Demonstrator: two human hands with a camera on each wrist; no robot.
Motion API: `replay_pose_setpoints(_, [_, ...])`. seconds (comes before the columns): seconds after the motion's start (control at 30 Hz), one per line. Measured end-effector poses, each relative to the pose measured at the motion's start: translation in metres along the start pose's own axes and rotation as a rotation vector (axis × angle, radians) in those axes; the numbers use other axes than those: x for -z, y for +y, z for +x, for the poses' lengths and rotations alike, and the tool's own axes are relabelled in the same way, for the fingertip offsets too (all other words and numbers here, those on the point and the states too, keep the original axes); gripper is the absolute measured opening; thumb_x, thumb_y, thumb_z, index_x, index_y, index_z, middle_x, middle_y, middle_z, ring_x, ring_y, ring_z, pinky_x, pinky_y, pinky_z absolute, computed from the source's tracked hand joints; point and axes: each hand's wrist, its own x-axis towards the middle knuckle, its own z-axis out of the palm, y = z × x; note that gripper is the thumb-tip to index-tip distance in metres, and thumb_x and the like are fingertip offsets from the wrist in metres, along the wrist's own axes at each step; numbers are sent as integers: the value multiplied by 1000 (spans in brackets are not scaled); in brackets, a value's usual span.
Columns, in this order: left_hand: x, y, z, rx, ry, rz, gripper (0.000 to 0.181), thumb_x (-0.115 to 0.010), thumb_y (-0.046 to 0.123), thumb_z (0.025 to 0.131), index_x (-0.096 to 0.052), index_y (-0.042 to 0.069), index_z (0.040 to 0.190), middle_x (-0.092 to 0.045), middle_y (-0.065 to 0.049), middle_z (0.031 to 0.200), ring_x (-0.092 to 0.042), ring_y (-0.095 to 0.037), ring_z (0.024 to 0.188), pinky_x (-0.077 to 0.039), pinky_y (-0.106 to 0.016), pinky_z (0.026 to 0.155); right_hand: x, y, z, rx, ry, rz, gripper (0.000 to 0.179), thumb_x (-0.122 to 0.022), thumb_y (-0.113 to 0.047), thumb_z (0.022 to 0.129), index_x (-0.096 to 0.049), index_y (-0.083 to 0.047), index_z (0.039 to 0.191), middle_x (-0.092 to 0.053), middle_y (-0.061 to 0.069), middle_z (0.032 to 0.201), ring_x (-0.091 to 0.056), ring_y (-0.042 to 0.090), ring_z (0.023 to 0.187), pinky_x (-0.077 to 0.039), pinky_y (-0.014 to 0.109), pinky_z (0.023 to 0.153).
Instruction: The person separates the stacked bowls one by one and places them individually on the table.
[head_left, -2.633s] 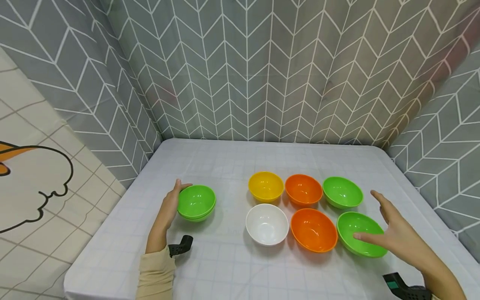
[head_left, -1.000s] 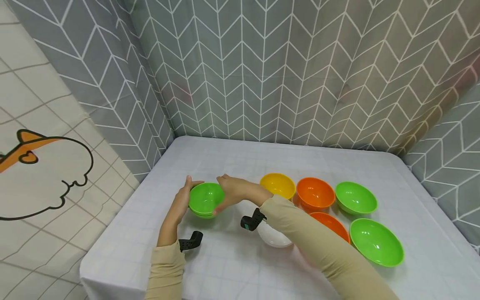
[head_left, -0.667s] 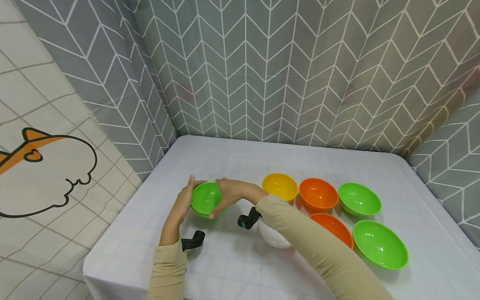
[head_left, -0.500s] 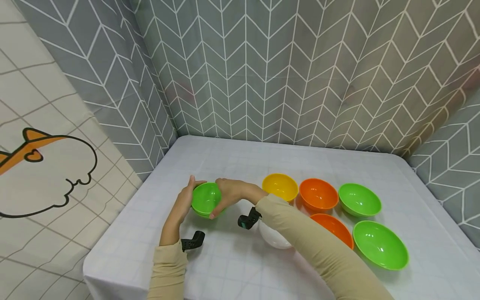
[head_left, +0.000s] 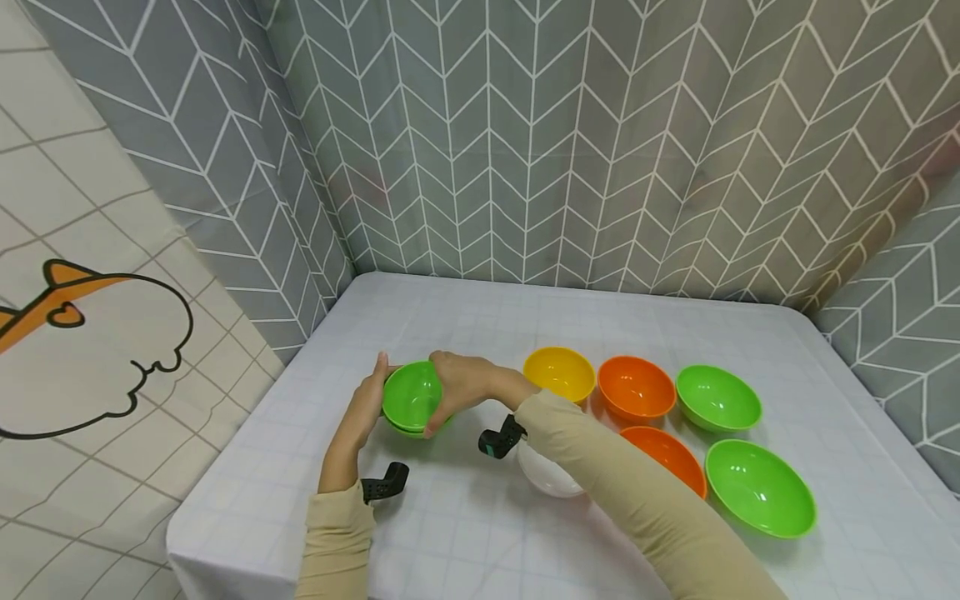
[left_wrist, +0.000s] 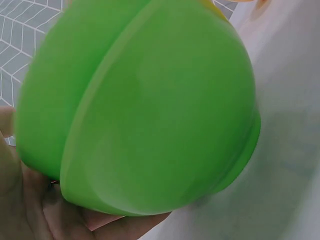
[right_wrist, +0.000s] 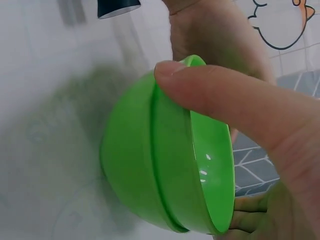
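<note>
Two nested green bowls (head_left: 411, 398) stand at the left of the table. In the right wrist view, my right hand (head_left: 467, 385) grips the upper green bowl (right_wrist: 175, 165), its thumb at the rim and other fingers on the far side. The lower green bowl (left_wrist: 165, 115) shows its rounded side and foot in the left wrist view. My left hand (head_left: 365, 406) holds it from the left, fingers (left_wrist: 70, 220) along its side. A band of the upper bowl stands out above the lower rim.
To the right stand a yellow bowl (head_left: 559, 373), two orange bowls (head_left: 636, 390) and two more green bowls (head_left: 759, 489). A white bowl (head_left: 547, 472) is partly covered by my right sleeve (head_left: 637, 492). The table (head_left: 450, 533) has a white cloth; patterned curtains hang behind.
My right hand has come left from beside the right green bowls to the stack and taken hold of the upper bowl. That bowl has risen slightly. The left hand stays at the stack.
</note>
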Motion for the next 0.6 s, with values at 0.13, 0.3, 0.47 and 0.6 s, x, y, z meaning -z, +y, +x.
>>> replay_pose_setpoints(0.13, [-2,0,0,0,20,24,84,-9,63,99,-61,0,118,-63,-13,96,-57,-22,84,-44,-34,78,9,1,-9,38,40,35,86,-89,-46,61,-49,-4,125,-57,0,107,-56,10,92,-49,25,75])
replay_pose_setpoints(0.3, [-4,-3,0,-29,24,29,87,-7,64,98,-60,0,121,-63,-18,111,-58,-30,103,-46,-45,87,24,0,-29,96,84,65,86,-91,-42,59,-50,-7,126,-58,-1,109,-57,10,93,-50,27,77])
replay_pose_setpoints(0.47, [-3,-5,2,-44,-19,30,89,-6,64,98,-47,-3,139,-49,-22,139,-46,-38,126,-41,-52,98,37,-2,-58,111,111,51,85,-92,-43,58,-51,-15,127,-57,-6,111,-56,7,95,-49,30,76])
replay_pose_setpoints(0.6, [-1,-5,3,-37,-47,33,89,-6,66,97,-48,-1,140,-48,-20,141,-46,-37,126,-38,-52,99,43,-3,-84,124,138,58,86,-92,-41,57,-49,-16,128,-56,-6,113,-55,8,98,-49,30,78])
